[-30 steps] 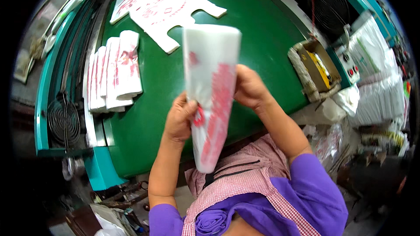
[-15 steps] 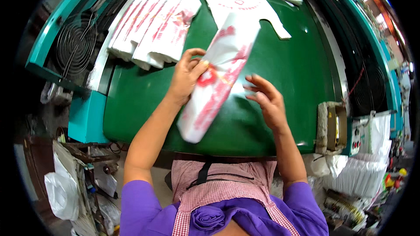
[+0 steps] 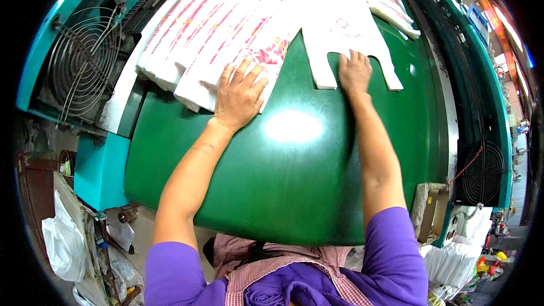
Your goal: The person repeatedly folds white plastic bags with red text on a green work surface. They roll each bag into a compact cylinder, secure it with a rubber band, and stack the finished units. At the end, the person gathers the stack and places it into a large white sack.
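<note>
My left hand (image 3: 241, 95) lies with fingers spread on a folded white plastic bag bundle (image 3: 265, 55) printed in red. That bundle is the rightmost in an overlapping row of folded bags (image 3: 190, 28) at the left of the green table. My right hand (image 3: 356, 73) reaches forward to a flat stack of white T-shirt bags (image 3: 340, 20). Its outstretched fingertips touch the stack's cut-out edge, between the two handle strips, which point toward me. The underside of each hand is hidden.
The green table (image 3: 255, 175) runs between teal machine frames with round wire fan guards (image 3: 85, 65). Another pile of printed bags (image 3: 388, 0) lies at the far right. A small open metal box (image 3: 433, 215) sits by the near right corner, and a teal box (image 3: 102, 170) by the left.
The folded bundle from my left hand now lies at the right end of the row. My right hand has gone forward to the flat bags. The view has shifted.
</note>
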Demonstrator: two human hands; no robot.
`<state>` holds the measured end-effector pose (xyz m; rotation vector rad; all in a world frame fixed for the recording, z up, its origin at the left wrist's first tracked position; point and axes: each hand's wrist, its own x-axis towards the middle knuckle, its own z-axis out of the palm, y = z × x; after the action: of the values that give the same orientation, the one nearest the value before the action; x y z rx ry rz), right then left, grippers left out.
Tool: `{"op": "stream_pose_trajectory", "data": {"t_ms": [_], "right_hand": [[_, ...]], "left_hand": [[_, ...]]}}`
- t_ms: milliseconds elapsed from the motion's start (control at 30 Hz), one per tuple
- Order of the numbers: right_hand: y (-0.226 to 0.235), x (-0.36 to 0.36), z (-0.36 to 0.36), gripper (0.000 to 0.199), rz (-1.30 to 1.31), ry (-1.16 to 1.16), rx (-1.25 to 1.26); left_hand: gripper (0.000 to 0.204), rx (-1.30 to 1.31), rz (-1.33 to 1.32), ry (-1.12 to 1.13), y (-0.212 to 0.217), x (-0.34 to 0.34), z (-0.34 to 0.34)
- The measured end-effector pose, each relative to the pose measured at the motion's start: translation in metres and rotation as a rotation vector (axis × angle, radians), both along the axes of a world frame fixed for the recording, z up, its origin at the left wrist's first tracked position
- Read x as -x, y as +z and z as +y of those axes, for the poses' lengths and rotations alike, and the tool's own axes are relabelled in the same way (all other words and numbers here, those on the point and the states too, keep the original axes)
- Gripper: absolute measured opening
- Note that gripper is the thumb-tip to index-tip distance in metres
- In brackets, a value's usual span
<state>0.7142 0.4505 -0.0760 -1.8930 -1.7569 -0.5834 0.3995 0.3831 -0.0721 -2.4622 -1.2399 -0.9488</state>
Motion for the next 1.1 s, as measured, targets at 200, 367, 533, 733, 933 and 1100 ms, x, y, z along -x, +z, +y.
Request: {"op": "stream_pose_trajectory", "data": {"t_ms": [200,367,533,733,933,1100], "right_hand": [[0.022,-0.027,-0.041,0.027,-0.078,0.146,0.27],[0.046,0.014,-0.188,0.024,0.119,0.369,0.454],[0.071,0.026,-0.289,0.031,0.4,0.629,0.606],[0.026,0.006,-0.251,0.065,-0.02,0.345,0.578],[0.044,-0.026,-0.315,0.065,0.263,0.558,0.405],[0.05,-0.046,-0.474,0.087,0.042,0.429,0.851]], "left_hand": [[0.026,0.027,0.026,0.035,-0.005,-0.003,0.004],[0.031,0.007,0.115,-0.035,0.001,-0.004,-0.014],[0.058,0.299,0.302,-0.694,0.007,-0.006,-0.149],[0.082,0.662,0.477,-0.731,0.044,0.026,-0.231],[0.067,0.457,0.548,-0.618,0.026,0.047,-0.24],[0.03,0.408,0.303,-0.708,0.028,0.034,-0.222]]}}
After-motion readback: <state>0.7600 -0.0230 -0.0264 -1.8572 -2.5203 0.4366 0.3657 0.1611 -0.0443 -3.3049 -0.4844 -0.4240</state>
